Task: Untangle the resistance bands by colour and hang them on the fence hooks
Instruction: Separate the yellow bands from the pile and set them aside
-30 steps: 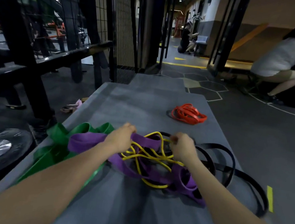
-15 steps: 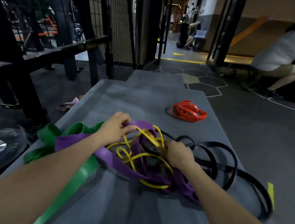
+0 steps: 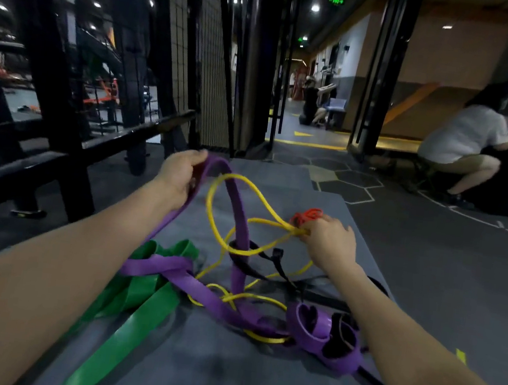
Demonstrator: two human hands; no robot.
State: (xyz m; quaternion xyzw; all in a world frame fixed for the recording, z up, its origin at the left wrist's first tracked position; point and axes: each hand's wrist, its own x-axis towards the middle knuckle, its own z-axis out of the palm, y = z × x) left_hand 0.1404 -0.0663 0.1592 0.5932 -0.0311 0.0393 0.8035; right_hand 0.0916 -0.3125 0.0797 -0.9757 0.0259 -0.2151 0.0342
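Observation:
A tangle of resistance bands lies on a grey padded bench [image 3: 224, 368]. My left hand [image 3: 181, 170] grips the wide purple band [image 3: 241, 222] and holds its loop lifted above the bench. My right hand [image 3: 329, 243] pinches the thin yellow band [image 3: 217, 223], which winds around the purple one. A black band [image 3: 253, 267] threads through the same knot. The green band [image 3: 135, 315] lies flat at the lower left. An orange band [image 3: 307, 215] sits coiled farther along the bench, partly hidden behind my right hand.
A black wire-mesh fence [image 3: 192, 57] and black rails [image 3: 109, 139] stand to the left. A person in a white shirt [image 3: 464, 138] crouches at the right by a dark box. Another person sits far down the corridor [image 3: 311, 103]. Dark floor surrounds the bench.
My left hand has raised the purple band up and away from the pile. My right hand has moved right, drawing the yellow band out into loops. The view tilted upward.

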